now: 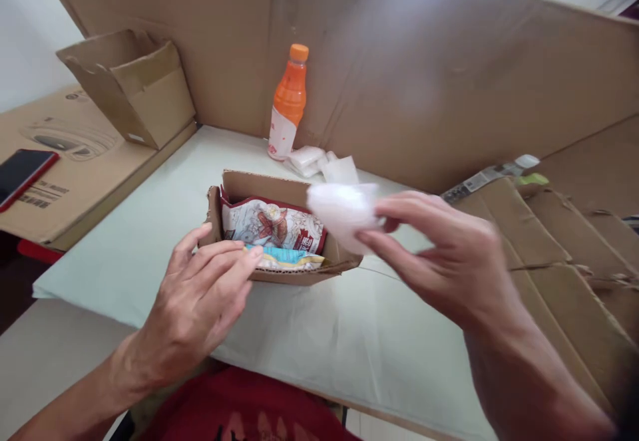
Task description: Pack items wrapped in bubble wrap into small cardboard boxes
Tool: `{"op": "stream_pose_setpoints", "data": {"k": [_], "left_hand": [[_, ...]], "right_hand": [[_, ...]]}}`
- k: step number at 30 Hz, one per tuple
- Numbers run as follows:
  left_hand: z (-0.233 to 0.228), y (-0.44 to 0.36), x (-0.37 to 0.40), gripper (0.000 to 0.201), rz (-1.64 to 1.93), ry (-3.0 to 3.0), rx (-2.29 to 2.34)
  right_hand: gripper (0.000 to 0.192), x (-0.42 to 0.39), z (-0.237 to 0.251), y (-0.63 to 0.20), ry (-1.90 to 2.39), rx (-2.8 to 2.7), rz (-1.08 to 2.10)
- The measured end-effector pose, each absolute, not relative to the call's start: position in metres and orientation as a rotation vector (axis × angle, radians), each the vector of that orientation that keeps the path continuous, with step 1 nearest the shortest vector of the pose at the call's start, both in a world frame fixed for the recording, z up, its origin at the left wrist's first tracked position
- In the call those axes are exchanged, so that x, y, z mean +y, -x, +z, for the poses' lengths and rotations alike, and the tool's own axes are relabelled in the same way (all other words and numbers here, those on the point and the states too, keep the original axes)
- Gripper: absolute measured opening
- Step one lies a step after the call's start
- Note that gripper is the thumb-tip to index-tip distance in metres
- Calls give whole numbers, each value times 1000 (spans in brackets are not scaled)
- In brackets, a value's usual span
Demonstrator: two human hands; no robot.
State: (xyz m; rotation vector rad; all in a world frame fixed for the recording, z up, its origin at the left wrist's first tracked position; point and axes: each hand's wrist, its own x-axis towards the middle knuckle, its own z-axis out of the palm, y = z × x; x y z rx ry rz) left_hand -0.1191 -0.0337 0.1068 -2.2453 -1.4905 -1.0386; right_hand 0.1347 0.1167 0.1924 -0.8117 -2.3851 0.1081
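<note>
Hands of one person are over a pale table, on both sides of a small open cardboard box. The left hand is at the near left corner of the box; its fingers are stretched forward and a little bent, side by side, the tips are at the front wall of the box, and it has nothing in its grasp. The right hand is lifted over the right end of the box and pinches a soft white packet between the thumb and the first fingers; the packet is blurred, so I cannot tell what it is exactly. Inside the box there is a red and white printed snack bag, and in front of it a flatter packet with blue and yellow colours. Behind the box, near the tall cardboard wall, an orange bottle with an orange cap stands upright, and some more white packets lie just beside it. At the left, on a flat printed carton, lies a dark phone, and another open cardboard box stands tilted further back. Folded cardboard pieces lie at the right of the table.
</note>
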Motion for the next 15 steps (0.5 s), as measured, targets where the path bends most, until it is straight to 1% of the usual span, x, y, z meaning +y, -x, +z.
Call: {"op": "stream_pose_setpoints", "data": {"k": [2,4,8,12,15], "left_hand": [[101,122,-41,64,-1097,2206,-1526],[95,124,-44,63,-1159,2197,-1536],[88,125,-41,59,-1237,2190,-1521],[88,125,-38,63,-1295,2172,-1500],[88,126,-40,71,-1352,2031,-1593]], "right_hand": [[10,126,197,-98,692,-2685,43],[11,132,193,-64,659,-2984,-18],[14,135,167,-11,706,-3375,-81],[22,137,143,13,661,-3474,59],[21,143,149,-2,617,-3364,254]]}}
